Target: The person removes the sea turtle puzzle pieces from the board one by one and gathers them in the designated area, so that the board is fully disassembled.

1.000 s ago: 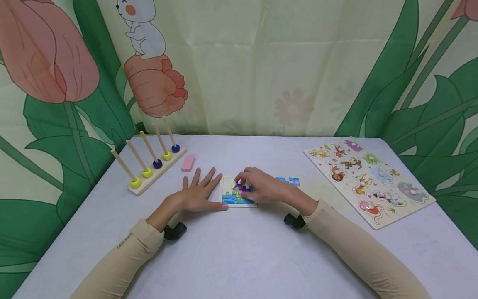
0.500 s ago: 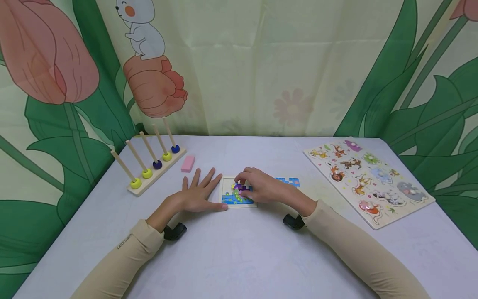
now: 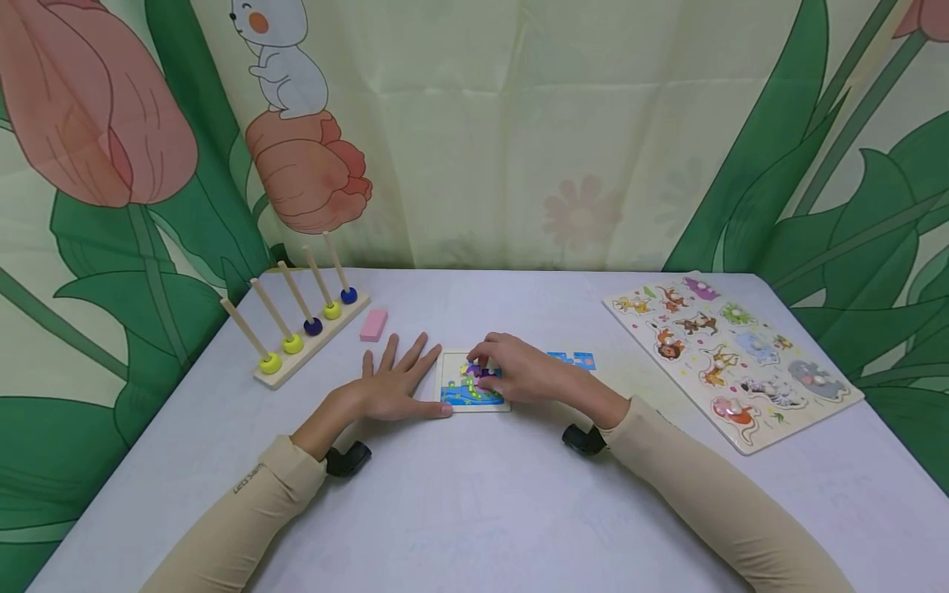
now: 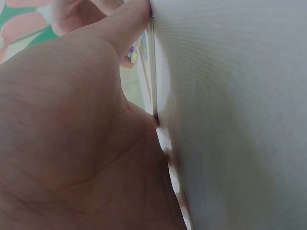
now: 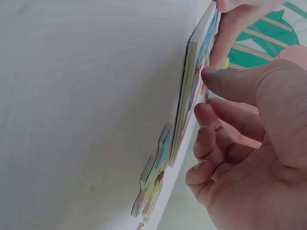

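Note:
A small jigsaw puzzle board [image 3: 451, 364] with a pale frame lies on the table, blue pieces filling its lower part. My left hand [image 3: 400, 385] lies spread flat at the board's left side, its thumb resting on the lower left corner. Over the board, my right hand [image 3: 525, 371] pinches a puzzle piece [image 3: 483, 372] with purple on it between thumb and forefinger. In the right wrist view, the thumb [image 5: 235, 85] and forefinger meet at the piece beside the board's edge; the hand hides much of it. Loose puzzle pieces [image 3: 582, 361] lie right of the board.
A wooden peg stand [image 3: 315, 342] with yellow and blue rings stands at the left. Beside it lies a pink block [image 3: 374, 324]. A large animal puzzle board [image 3: 693, 350] lies at the right. A printed curtain [image 3: 482, 165] hangs behind the table.
Both hands stay nearly where they were. The purple piece under the right fingers has shifted very slightly on the board.

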### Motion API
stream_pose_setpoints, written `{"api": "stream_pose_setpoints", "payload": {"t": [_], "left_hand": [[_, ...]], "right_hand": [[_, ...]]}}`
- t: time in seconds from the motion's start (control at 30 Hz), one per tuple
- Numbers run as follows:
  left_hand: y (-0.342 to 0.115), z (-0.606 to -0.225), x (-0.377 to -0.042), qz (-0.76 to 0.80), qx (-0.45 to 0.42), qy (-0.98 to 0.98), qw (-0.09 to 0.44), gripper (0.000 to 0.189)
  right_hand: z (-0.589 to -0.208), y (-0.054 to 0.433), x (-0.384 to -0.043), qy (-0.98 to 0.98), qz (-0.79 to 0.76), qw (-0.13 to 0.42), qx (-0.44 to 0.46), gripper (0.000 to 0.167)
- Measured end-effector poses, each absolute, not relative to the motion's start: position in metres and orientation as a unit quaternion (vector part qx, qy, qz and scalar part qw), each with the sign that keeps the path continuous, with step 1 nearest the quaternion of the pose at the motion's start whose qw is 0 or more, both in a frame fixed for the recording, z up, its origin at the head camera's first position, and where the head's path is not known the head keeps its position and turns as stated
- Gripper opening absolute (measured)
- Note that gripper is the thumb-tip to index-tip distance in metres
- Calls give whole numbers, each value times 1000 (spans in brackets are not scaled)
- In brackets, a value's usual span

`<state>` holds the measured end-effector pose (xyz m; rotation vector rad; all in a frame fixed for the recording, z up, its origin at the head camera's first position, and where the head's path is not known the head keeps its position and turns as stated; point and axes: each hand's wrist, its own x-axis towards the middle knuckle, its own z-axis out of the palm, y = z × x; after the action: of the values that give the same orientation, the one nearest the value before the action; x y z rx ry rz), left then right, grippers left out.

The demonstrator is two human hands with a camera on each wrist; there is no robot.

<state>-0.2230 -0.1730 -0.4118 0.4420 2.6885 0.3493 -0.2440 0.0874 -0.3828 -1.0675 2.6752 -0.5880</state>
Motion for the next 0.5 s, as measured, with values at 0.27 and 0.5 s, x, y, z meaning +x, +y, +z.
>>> {"api": "stream_pose_setpoints", "payload": {"t": [0.27, 0.5], "left_hand": [[-173, -413, -223, 127, 159, 959, 195, 114], [-174, -416, -226, 123, 158, 960, 194, 114]], "right_hand": [[-384, 90, -245, 903, -210, 102, -362, 40], [-384, 99, -245, 901, -218, 98, -361, 40]]}}
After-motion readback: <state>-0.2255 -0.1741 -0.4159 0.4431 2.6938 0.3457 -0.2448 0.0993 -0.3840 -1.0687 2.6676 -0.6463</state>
